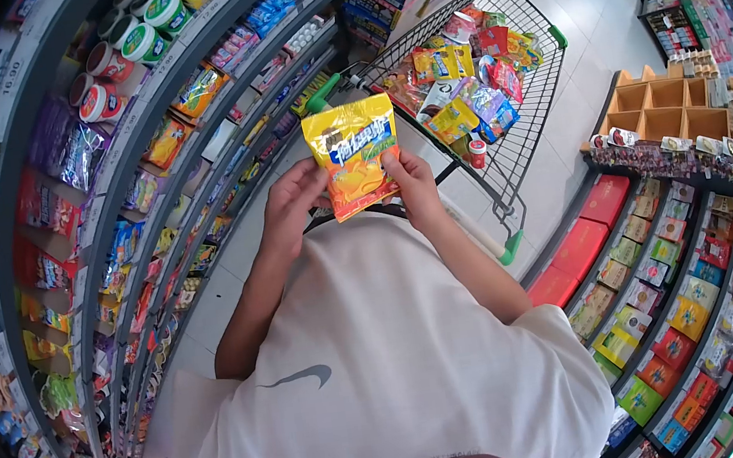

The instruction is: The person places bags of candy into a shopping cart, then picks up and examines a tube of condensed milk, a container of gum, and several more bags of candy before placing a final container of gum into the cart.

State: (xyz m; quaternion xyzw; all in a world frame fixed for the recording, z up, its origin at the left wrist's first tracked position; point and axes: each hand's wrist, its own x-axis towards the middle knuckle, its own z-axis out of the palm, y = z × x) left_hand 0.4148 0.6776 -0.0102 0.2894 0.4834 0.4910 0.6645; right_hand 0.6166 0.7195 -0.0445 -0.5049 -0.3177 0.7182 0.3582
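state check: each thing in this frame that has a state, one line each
snack bag: upright, held in both hands, looks sealed
left hand: gripping the bag's left edge
right hand: gripping the bag's right edge
shopping cart: standing in the aisle, partly filled with packets
left shelves: stocked with packets and tubs
wooden crate: compartments open, appear empty

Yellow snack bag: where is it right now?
In the head view the yellow snack bag is centre frame, held between the left hand and right hand, just before the shopping cart.

Yellow-orange snack packet (354, 165) held upright, front showing.
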